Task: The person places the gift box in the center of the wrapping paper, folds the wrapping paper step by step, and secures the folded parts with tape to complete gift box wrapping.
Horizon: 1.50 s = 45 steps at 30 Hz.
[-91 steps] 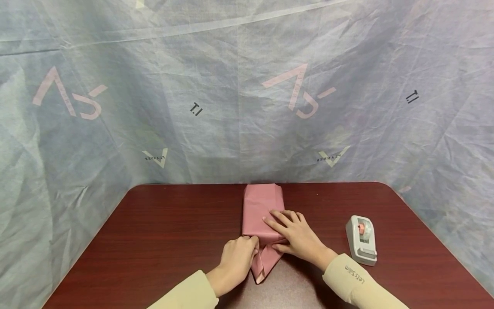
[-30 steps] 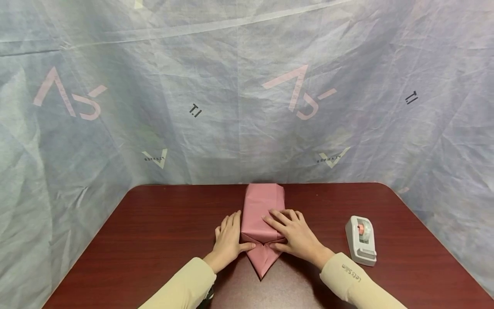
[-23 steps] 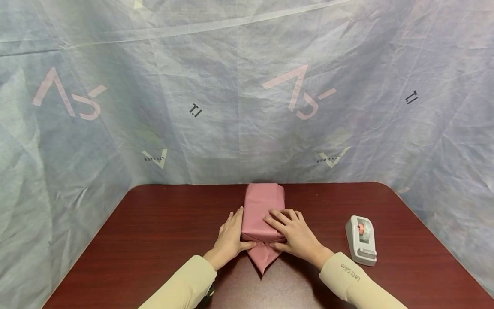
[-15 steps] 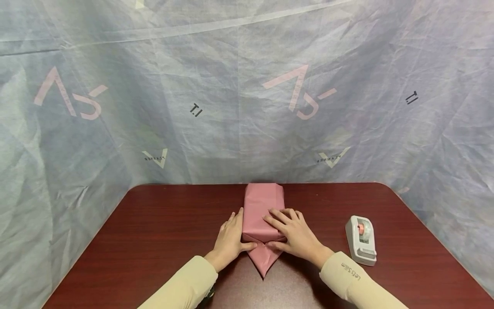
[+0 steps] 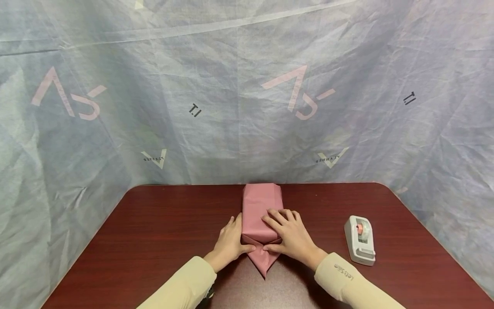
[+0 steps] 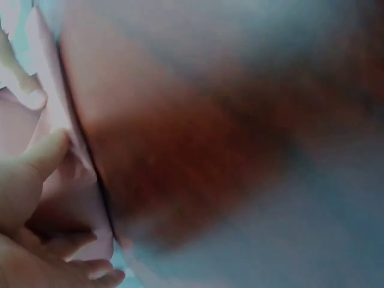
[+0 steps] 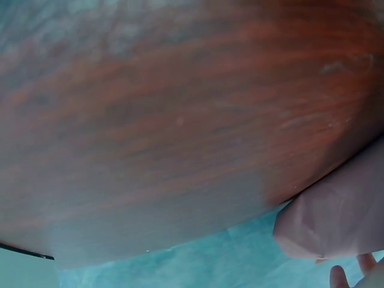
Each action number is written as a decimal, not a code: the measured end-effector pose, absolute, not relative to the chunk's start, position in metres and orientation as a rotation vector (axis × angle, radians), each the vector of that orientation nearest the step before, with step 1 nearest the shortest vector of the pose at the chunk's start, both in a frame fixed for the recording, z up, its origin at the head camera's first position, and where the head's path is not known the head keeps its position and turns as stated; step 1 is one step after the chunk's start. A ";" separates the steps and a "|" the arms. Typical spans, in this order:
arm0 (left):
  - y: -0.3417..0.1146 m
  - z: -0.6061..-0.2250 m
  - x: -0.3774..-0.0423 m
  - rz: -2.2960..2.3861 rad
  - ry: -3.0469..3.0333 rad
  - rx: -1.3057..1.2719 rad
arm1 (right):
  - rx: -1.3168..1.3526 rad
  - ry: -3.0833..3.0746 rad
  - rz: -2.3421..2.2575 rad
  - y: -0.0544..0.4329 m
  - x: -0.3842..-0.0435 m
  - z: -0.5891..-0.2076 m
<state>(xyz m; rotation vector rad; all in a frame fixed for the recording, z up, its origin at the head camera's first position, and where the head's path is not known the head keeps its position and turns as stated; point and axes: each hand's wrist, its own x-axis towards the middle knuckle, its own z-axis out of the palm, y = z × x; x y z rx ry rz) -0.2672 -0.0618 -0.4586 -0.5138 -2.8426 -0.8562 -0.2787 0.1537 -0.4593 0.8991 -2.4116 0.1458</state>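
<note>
A box-shaped parcel in pink wrapping paper [image 5: 261, 201] lies lengthwise on the table, and a pointed paper flap [image 5: 264, 262] sticks out from its near end. Along the parcel's left side lie the fairly straight fingers of my left hand [image 5: 228, 243], its thumb pressing the flap's base. My right hand [image 5: 294, 236] rests with spread fingers on the top's right part, thumb touching the flap opposite the left thumb. In the left wrist view, the left hand [image 6: 23, 189] bears on the creased paper. The right wrist view shows a parcel corner [image 7: 333, 210] and a few fingertips [image 7: 339, 277].
A white tape dispenser [image 5: 360, 254] with a roll in it stands on the dark red wooden table [image 5: 166, 231], right of my right hand. Behind the table hangs a grey printed cloth [image 5: 216, 86], which also runs down both sides.
My left hand has gone from curled fingers at the flap to lying along the parcel's left side, thumb on the paper. The flap now forms a neat point. My right thumb has shifted slightly left.
</note>
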 end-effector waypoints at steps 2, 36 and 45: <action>-0.064 -0.458 -0.268 -0.872 -2.848 -0.537 | 0.895 -2.407 0.124 0.153 -0.279 -0.460; -0.044 -0.461 -0.256 -0.658 -2.913 -0.122 | 0.912 -2.392 0.165 0.152 -0.278 -0.460; -0.042 -0.464 -0.256 -0.571 -2.890 -0.073 | 1.005 -2.350 0.156 0.161 -0.282 -0.459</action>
